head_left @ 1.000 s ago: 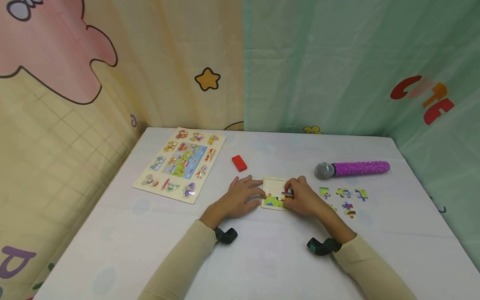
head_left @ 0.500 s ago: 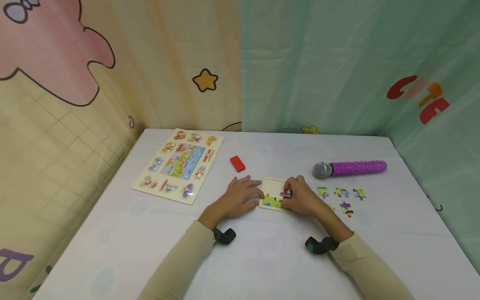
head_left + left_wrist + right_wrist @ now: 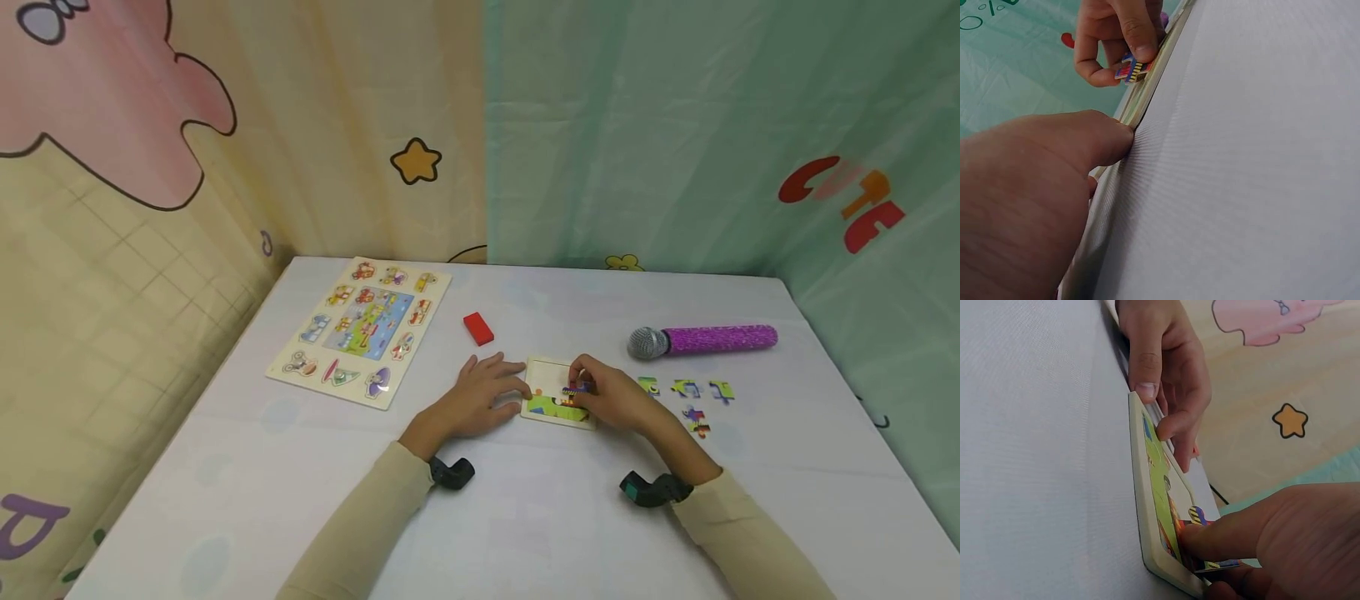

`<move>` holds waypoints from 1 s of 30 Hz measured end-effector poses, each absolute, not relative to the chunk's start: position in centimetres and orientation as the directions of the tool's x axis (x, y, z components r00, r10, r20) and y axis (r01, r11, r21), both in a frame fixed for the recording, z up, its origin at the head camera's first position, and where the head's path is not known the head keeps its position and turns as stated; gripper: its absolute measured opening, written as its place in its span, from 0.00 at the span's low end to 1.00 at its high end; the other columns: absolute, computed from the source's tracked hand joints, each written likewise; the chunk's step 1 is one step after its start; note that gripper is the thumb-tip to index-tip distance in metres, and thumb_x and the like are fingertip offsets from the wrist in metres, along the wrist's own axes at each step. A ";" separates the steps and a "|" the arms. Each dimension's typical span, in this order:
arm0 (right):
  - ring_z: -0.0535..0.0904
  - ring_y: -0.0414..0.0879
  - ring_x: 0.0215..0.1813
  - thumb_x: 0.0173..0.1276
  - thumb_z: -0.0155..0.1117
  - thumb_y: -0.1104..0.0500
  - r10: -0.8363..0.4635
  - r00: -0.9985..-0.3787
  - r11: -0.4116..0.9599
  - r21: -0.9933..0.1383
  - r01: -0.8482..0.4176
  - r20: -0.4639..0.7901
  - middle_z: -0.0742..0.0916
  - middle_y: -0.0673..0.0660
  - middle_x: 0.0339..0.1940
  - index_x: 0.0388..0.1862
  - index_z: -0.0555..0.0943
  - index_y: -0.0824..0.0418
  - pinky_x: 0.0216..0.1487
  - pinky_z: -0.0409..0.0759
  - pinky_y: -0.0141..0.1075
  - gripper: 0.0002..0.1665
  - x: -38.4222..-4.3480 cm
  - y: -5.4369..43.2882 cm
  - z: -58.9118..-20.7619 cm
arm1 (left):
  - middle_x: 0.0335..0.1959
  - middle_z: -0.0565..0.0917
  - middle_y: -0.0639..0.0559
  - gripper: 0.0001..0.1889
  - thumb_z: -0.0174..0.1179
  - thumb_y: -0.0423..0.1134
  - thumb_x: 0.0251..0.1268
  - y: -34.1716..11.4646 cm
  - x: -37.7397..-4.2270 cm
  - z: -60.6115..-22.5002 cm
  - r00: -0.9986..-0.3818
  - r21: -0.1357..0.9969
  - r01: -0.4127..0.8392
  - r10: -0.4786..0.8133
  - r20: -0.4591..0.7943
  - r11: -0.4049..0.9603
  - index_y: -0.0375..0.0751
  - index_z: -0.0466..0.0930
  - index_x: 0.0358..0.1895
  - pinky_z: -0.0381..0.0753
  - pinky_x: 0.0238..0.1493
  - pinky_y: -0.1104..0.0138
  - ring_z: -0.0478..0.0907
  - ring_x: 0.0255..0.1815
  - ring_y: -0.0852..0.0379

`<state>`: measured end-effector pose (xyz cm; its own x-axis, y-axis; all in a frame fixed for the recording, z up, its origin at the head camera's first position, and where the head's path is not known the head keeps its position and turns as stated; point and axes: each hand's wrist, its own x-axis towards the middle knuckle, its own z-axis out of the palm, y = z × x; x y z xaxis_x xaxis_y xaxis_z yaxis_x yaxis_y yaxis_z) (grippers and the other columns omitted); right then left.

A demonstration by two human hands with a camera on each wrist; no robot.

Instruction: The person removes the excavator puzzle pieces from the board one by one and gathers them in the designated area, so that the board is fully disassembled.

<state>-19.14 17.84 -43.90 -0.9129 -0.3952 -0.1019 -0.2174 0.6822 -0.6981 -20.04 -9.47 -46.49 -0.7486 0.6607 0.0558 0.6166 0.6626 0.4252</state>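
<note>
A small wooden puzzle tray (image 3: pixel 551 372) lies mid-table, with a green strip of fitted pieces (image 3: pixel 551 407) along its near side and a bare upper part. My left hand (image 3: pixel 480 398) rests at the tray's left edge, fingers spread and thumb against the frame. Between thumb and fingers, my right hand (image 3: pixel 611 395) pinches a puzzle piece (image 3: pixel 1133 70) with blue, red and yellow-black stripes, tilted close over the tray's right side. In the right wrist view my right thumb covers part of that piece.
Several loose puzzle pieces (image 3: pixel 686 388) lie to the right, below a purple microphone (image 3: pixel 722 338). A red block (image 3: pixel 478 328) sits behind my left hand. A larger picture puzzle board (image 3: pixel 401 372) lies at the back left. Curtains stand behind the table.
My right hand has shifted slightly rightward with its fingers higher, uncovering the right end of the green strip. The striped piece is now tilted in its pinch. My left hand stays at the tray's edge.
</note>
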 end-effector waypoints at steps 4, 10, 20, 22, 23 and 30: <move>0.78 0.50 0.42 0.70 0.64 0.67 -0.386 -0.917 0.693 -0.689 -0.215 -0.102 0.84 0.57 0.43 0.51 0.74 0.57 0.41 0.77 0.44 0.14 -19.2 17.8 -43.8 | 0.76 0.67 0.57 0.12 0.57 0.48 0.75 -9.6 -20.0 -46.3 -0.750 0.420 0.615 0.660 0.050 0.667 0.63 0.82 0.57 0.39 0.76 0.42 0.50 0.81 0.47; 0.78 0.50 0.46 0.73 0.61 0.66 -0.397 -0.912 0.679 -0.701 -0.218 -0.101 0.85 0.56 0.46 0.49 0.77 0.58 0.48 0.78 0.47 0.09 -19.5 18.0 -43.8 | 0.76 0.67 0.56 0.12 0.58 0.47 0.74 -9.7 -20.0 -46.2 -0.748 0.431 0.615 0.662 0.053 0.661 0.62 0.82 0.56 0.39 0.76 0.42 0.50 0.81 0.46; 0.76 0.54 0.49 0.76 0.59 0.63 -0.382 -0.920 0.642 -0.742 -0.194 -0.091 0.84 0.57 0.50 0.50 0.80 0.59 0.46 0.78 0.47 0.08 -18.8 20.4 -41.8 | 0.75 0.67 0.56 0.11 0.59 0.49 0.72 -9.6 -20.1 -46.6 -0.741 0.432 0.623 0.669 0.059 0.652 0.63 0.82 0.54 0.41 0.75 0.40 0.50 0.80 0.46; 0.77 0.55 0.50 0.77 0.57 0.63 -0.390 -0.919 0.633 -0.742 -0.220 -0.060 0.84 0.58 0.50 0.52 0.80 0.61 0.43 0.78 0.46 0.09 -18.4 21.7 -40.9 | 0.76 0.67 0.56 0.11 0.59 0.49 0.72 -9.6 -20.1 -46.6 -0.746 0.430 0.618 0.663 0.059 0.658 0.63 0.82 0.53 0.40 0.75 0.41 0.50 0.80 0.46; 0.78 0.56 0.51 0.78 0.56 0.63 -0.388 -0.920 0.630 -0.743 -0.223 -0.053 0.84 0.59 0.51 0.53 0.80 0.62 0.43 0.79 0.46 0.09 -18.1 22.5 -40.4 | 0.76 0.67 0.56 0.11 0.59 0.49 0.72 -9.6 -20.2 -46.6 -0.748 0.430 0.617 0.661 0.060 0.659 0.63 0.82 0.53 0.40 0.75 0.41 0.50 0.80 0.46; 0.78 0.52 0.55 0.83 0.46 0.63 -0.330 -0.942 0.677 -0.711 -0.191 -0.061 0.82 0.64 0.58 0.63 0.77 0.65 0.51 0.79 0.40 0.17 -15.4 30.2 -39.5 | 0.76 0.66 0.57 0.11 0.58 0.49 0.73 -9.5 -20.5 -46.9 -0.745 0.431 0.614 0.665 0.042 0.661 0.64 0.81 0.54 0.38 0.76 0.42 0.48 0.81 0.46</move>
